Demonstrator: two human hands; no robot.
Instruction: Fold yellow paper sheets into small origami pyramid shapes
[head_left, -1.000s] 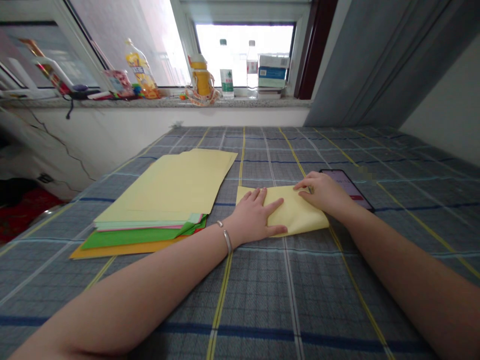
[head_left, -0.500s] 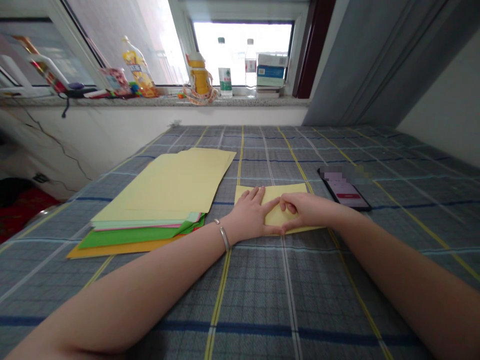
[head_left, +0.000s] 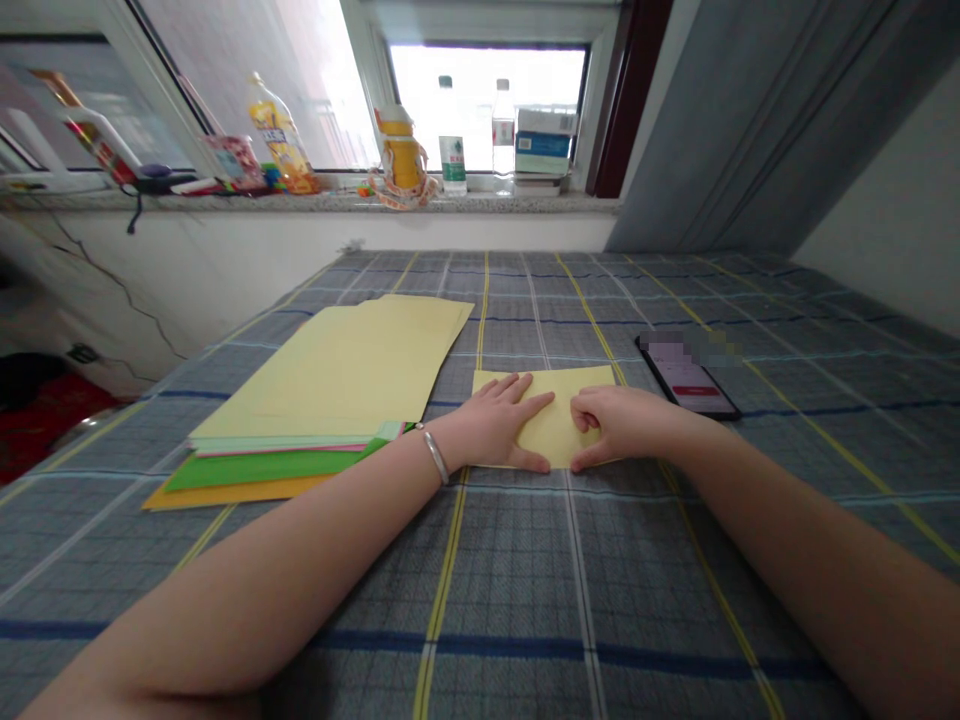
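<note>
My left hand (head_left: 499,425) lies flat with its fingers spread on a folded sheet of pale yellow paper (head_left: 559,425). That sheet sits on a grey checked cloth (head_left: 517,560). My right hand (head_left: 622,425) rests on the sheet's right part with its fingers curled, and its fingertips nearly meet my left hand's. Both hands hide much of the sheet. To the left lies a stack of pale yellow, green and orange paper sheets (head_left: 337,370). My left wrist, with a silver bangle (head_left: 435,457), is at the stack's front right corner.
A smartphone (head_left: 688,375) with a pixelated top lies on the cloth to the right of my right hand. Bottles and boxes stand on a stone windowsill (head_left: 322,203) at the back. A grey curtain (head_left: 750,120) hangs at the right.
My right hand has moved down and left from the sheet's upper right, closer to my left hand. The sheet now lies squarer and looks narrower. My left wrist has moved nearer the stack.
</note>
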